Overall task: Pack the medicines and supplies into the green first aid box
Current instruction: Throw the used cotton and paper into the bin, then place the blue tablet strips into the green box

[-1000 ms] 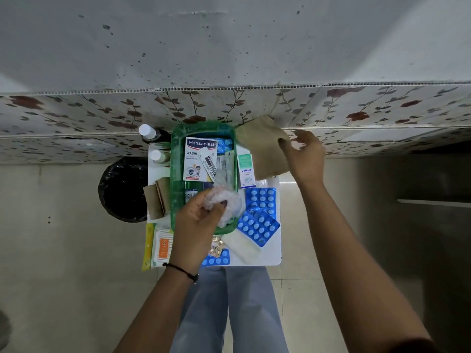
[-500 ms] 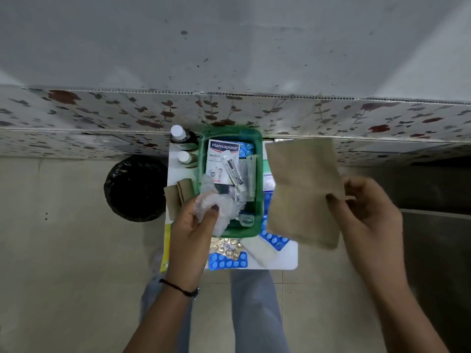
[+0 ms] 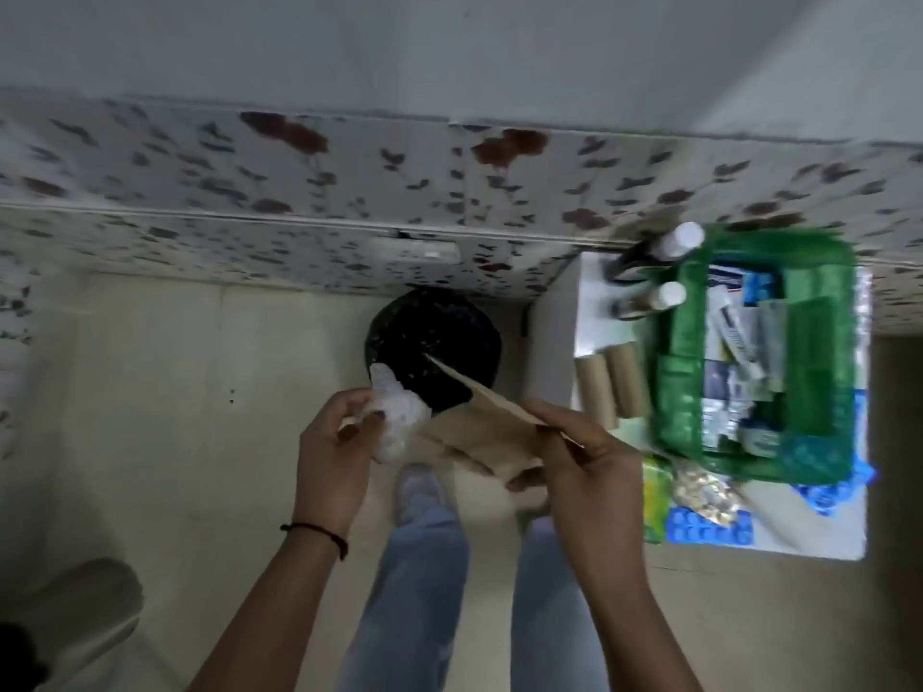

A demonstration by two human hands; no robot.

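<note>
**Both hands full beside the black bin**

The left hand is pinching a crumpled wad of clear plastic between thumb and fingertips, holding it just in front of the black bin. The right hand is closing thumb against fingers on a brown paper bag, gripping its near edge while the bag's far corner is pointing over the bin's rim. The plastic wad and the bag are meeting or nearly meeting; blur is making it hard to say which.

To the right of the bin, the white table is carrying the green first aid box, which is sitting open with cartons, a tube and sachets inside. Between bin and box, two cardboard rolls are lying side by side, with two white-capped bottles standing farther back. Nearer the person than the box, blue blister packs and a gold strip are resting on the table.
</note>
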